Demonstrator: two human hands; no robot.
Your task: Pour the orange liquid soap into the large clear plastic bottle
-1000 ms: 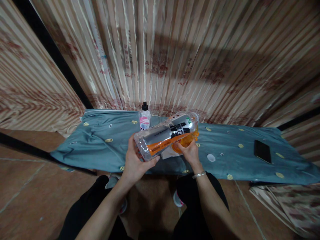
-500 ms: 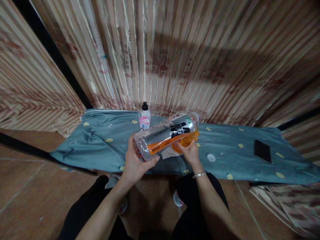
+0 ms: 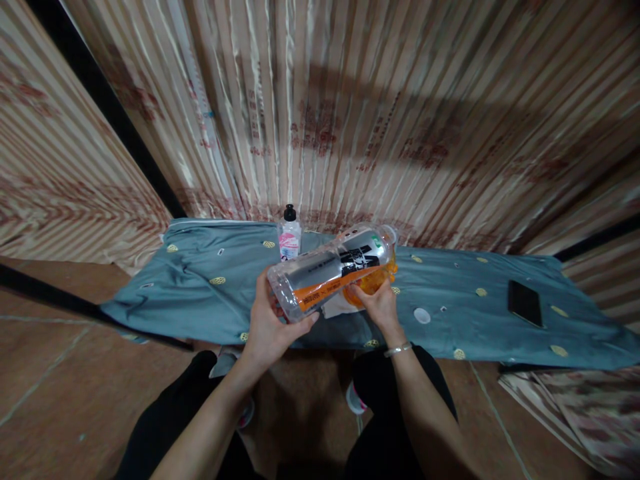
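Note:
A large clear bottle (image 3: 320, 270) with a silver, black and orange label lies tilted in the air, its neck end up to the right. My left hand (image 3: 273, 323) is wrapped round its base end. Beneath the neck end, my right hand (image 3: 380, 307) grips an orange, see-through object (image 3: 373, 283), partly hidden by the bottle. A white item (image 3: 340, 307), perhaps paper or cloth, shows under the bottle. Just behind stands a small clear bottle (image 3: 289, 237) with a black cap and pink label.
The bench is covered by a blue-green cloth (image 3: 195, 313) with yellow patterns. On it, right of my hands, are a white round lid (image 3: 422, 315) and a black phone-like slab (image 3: 525, 303). Striped curtains (image 3: 320, 133) hang behind, with dark poles (image 3: 110, 107) at the sides.

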